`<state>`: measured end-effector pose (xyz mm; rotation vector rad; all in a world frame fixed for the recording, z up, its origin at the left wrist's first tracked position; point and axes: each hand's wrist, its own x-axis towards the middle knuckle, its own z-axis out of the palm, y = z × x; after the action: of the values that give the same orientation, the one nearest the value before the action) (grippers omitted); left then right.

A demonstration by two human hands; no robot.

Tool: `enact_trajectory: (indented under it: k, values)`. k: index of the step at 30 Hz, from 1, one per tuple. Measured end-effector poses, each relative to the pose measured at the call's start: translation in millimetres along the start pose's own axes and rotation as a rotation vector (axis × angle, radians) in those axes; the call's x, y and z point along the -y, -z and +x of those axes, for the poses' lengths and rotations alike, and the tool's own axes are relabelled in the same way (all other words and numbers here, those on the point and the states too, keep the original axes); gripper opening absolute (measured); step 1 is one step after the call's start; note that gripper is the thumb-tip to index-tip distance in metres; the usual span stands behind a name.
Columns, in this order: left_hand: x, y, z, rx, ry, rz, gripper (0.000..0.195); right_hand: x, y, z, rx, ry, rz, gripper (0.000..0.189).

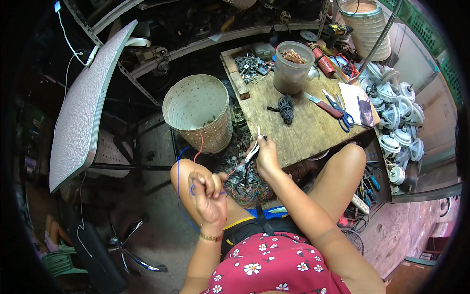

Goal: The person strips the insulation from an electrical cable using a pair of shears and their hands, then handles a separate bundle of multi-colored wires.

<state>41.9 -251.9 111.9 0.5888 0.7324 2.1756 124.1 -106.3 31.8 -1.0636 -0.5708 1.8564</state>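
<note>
My left hand (pixel 210 196) is curled above my thigh, with a blue wire (pixel 179 191) pinched in its fingers. That wire loops out to the left over my knee. A red wire (pixel 200 147) runs from beside the same hand up to the perforated basket. Near the table's front corner, my right hand (pixel 267 156) grips a black-and-white strip (pixel 254 152), whose exact kind I cannot tell. A short red wire reaches from near the left fingers towards it. Beneath and between both hands lies a heap of mixed wire scraps (pixel 249 187).
On the wooden table (pixel 253 114) are a coil of dark cord (pixel 285 109), a tub of copper wire (pixel 292 70), a red-handled knife (pixel 328 109), blue-handled scissors (pixel 345 119) and a phone (pixel 365 110). The perforated basket (pixel 198 106) stands left; white plastic parts (pixel 396 117) pile up right.
</note>
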Motion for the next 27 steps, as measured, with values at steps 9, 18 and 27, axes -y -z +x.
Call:
enact_trajectory:
  k: [9, 18, 27]
  values:
    - [-18.7, 12.9, -50.5, 0.255, -0.008, 0.435, 0.026, 15.1, -41.0, 38.9, -0.053, -0.415, 0.379, 0.017]
    - [-35.5, 8.0, -63.5, 0.301, -0.087, 0.583, 0.017, 12.7, -28.6, 124.0, -0.196, -0.126, 0.389, 0.012]
    - [-102.2, 31.0, -98.9, 0.024, -0.024, 0.447, 0.03, 21.6, -39.2, 199.1, -0.514, 0.197, -0.003, 0.011]
